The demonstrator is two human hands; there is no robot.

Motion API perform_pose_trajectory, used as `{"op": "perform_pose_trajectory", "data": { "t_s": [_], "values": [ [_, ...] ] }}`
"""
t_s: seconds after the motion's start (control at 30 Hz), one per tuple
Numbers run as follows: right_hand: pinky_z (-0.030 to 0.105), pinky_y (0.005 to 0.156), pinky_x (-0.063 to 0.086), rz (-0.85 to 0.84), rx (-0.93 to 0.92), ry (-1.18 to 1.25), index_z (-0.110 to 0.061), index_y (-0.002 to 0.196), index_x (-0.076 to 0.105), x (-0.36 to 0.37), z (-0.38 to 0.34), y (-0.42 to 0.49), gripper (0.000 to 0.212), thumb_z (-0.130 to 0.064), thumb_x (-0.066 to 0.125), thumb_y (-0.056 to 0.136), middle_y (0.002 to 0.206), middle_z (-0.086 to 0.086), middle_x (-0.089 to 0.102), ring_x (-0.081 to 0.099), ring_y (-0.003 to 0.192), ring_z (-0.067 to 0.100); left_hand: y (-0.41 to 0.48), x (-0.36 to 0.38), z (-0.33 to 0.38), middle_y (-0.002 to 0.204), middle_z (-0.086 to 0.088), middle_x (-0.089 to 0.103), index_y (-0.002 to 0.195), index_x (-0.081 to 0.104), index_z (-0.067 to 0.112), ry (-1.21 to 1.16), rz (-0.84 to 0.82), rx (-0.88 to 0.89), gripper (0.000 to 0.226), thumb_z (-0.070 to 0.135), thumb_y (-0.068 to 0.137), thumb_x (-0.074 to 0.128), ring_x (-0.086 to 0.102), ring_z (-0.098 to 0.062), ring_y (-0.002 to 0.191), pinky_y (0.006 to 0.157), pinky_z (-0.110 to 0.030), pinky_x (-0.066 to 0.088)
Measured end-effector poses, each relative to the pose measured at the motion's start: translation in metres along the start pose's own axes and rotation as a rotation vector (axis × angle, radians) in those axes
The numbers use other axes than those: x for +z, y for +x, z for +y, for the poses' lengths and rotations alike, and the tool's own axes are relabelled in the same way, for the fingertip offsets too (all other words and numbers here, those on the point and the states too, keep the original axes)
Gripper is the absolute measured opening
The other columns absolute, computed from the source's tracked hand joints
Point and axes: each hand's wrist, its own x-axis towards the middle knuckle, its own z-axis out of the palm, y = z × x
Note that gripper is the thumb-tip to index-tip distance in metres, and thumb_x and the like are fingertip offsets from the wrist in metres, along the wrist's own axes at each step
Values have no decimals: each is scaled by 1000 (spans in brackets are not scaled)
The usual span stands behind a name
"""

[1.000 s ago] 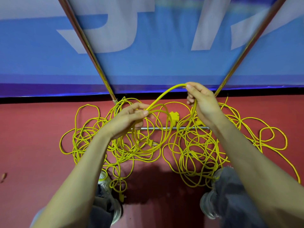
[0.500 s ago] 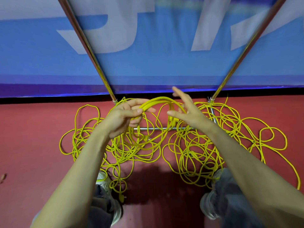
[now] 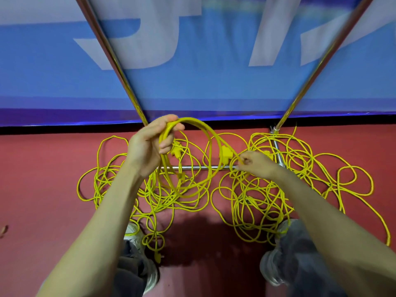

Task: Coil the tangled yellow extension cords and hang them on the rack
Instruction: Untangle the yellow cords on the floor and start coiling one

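Observation:
A mass of tangled yellow extension cords lies on the red floor around the foot of a metal rack. My left hand grips a small coil of yellow cord, a few loops hanging down from its fingers. From that coil a strand arcs to the right to my right hand, which pinches it low over the tangle. A yellow plug hangs by that strand between the hands. The rack's base bar runs across under the hands, and its two poles rise away toward the top corners.
A blue banner with white lettering hangs behind the rack. My shoes stand at the near edge of the tangle, with cord loops around them. Bare red floor spreads to the left.
My left hand has lifted the coil higher, up to the banner's lower edge. My right hand let go near the coil, dropped to the right and now pinches the strand over the tangle.

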Motion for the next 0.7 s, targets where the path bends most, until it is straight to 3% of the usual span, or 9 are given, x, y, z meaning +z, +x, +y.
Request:
{"op": "perform_pose_trajectory", "data": {
  "t_s": [0.1,0.2,0.27,0.37,0.43,0.53,0.63,0.7],
  "values": [
    [28,62,36,-102,210,-104,-14,80,49,11,38,-5,18,-23,55,94,74,-2,49,51,82,23,-1,-7,13,83,-5,69,91,75,15,-74,45,128,21,18,74,61,37,-5,45,41,-14,30],
    [29,62,40,30,319,-22,-3,97,52,11,51,-6,24,-25,45,99,83,7,62,54,71,22,2,-13,13,85,-3,69,98,67,13,2,142,155,25,12,87,45,37,-6,46,43,-15,31],
    [27,52,37,192,282,62,-5,102,45,4,36,-5,20,-24,48,98,77,9,66,49,54,17,5,-10,1,86,1,71,104,59,12,192,205,116,24,7,95,37,35,-5,47,45,-15,30],
    [23,49,39,361,124,184,-10,94,43,-7,-7,-6,18,-23,55,95,64,8,63,50,45,10,9,1,-25,89,4,71,105,58,15,430,220,46,26,4,101,35,36,-4,49,48,-16,29],
    [17,46,40,309,30,299,-10,88,51,-8,-39,-10,15,-23,58,93,57,4,55,49,41,8,9,7,-41,92,4,69,105,58,17,532,205,12,26,3,101,37,37,-3,51,50,-15,30],
    [24,54,42,47,-95,357,-10,93,63,-10,-73,-20,9,-18,59,92,60,-1,50,48,48,8,6,11,-54,98,-2,63,111,54,16,636,168,1,20,4,101,42,38,-1,53,51,-15,33],
    [16,59,42,-178,-159,576,-5,111,62,-13,-87,-31,21,-3,54,93,65,-7,59,52,57,-1,3,11,-57,100,-5,59,117,53,14,677,63,-30,24,2,97,53,49,-1,67,62,-16,40],
    [21,64,42,-190,-178,717,-9,107,64,-17,-92,-36,19,-3,52,93,70,-8,65,55,62,3,1,11,-58,95,-5,56,116,55,21,693,-10,-41,26,8,95,59,50,-7,74,68,-19,40]
  ]
}}
